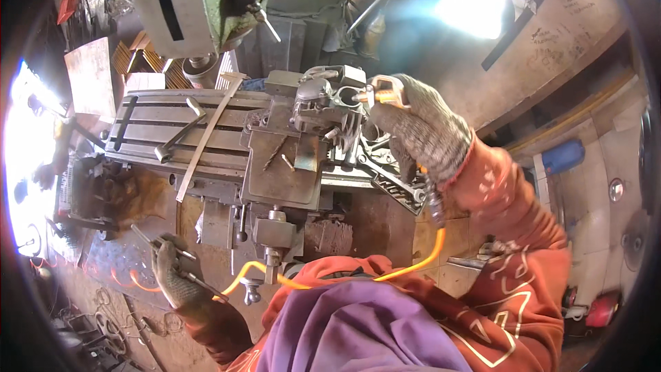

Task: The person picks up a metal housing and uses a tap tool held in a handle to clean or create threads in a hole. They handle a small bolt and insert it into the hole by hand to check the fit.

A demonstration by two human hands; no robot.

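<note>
My right hand (428, 120), in a grey knit glove, is closed around an air blow gun with an orange-and-brass front (387, 94). Its tip is at the round bore of a grey metal casting (350, 96) clamped on the milling machine. A yellow air hose (430, 255) runs from below this hand across my front. Low on the left, my gloved left hand (175, 277) is closed around slender metal rods (143, 235); what they belong to cannot be made out. Beside the casting, a flat steel plate (282, 165) carries a drill bit (275, 153) and a small pin (288, 161).
The slotted machine table (227, 131) bears a bent wrench (179, 134) and a long flat metal strip (210, 139). Several spanners (392, 182) lie in a tray right of the casting. The machine head (172, 7) overhangs at upper left. A bright lamp (475, 0) glares at upper right.
</note>
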